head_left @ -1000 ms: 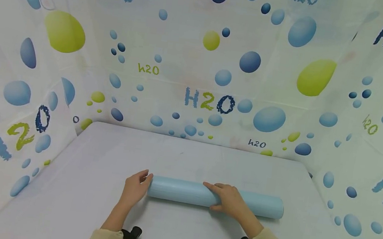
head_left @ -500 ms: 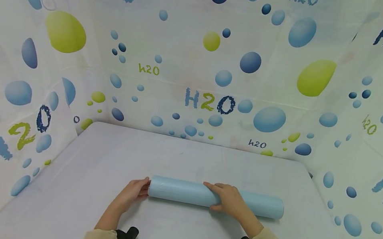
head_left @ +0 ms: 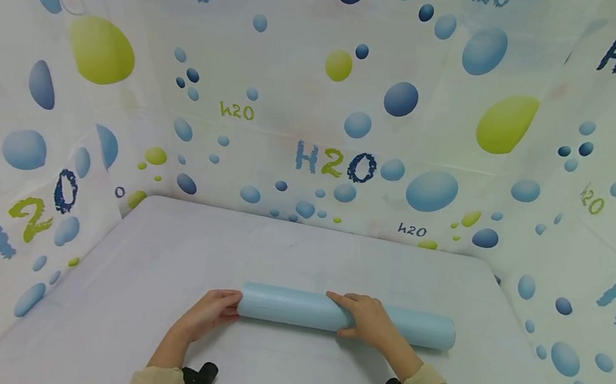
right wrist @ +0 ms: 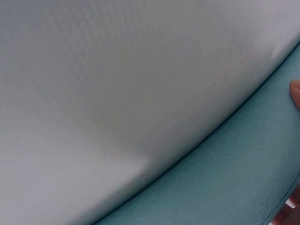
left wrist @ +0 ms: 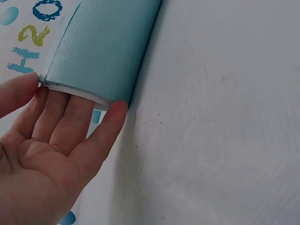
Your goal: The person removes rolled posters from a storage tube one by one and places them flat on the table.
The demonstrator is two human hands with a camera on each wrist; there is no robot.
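Note:
A light blue roll of smooth, leather-like sheet (head_left: 293,307) lies crosswise on the white table. At its left end is my left hand (head_left: 208,313). The left wrist view shows the palm of that hand (left wrist: 51,154), with several fingers reaching into the roll's end and their tips hidden. Its thumb (left wrist: 21,91) and little finger (left wrist: 110,126) touch the rim on either side. My right hand (head_left: 369,320) holds the roll from above near its middle, thumb on the near side. Only fingertips (right wrist: 295,91) show in the right wrist view, against the blue sheet (right wrist: 225,164).
The white tabletop (head_left: 305,256) stretches around the roll on all sides. Behind and beside it hangs a white curtain (head_left: 301,68) printed with blue and green drops and "H2O". A black wrist camera (head_left: 200,376) sits on my left wrist.
My left hand has dropped from the upper part of the roll's left end and turned, its fingers now at the opening. The right hand and the roll stay in place.

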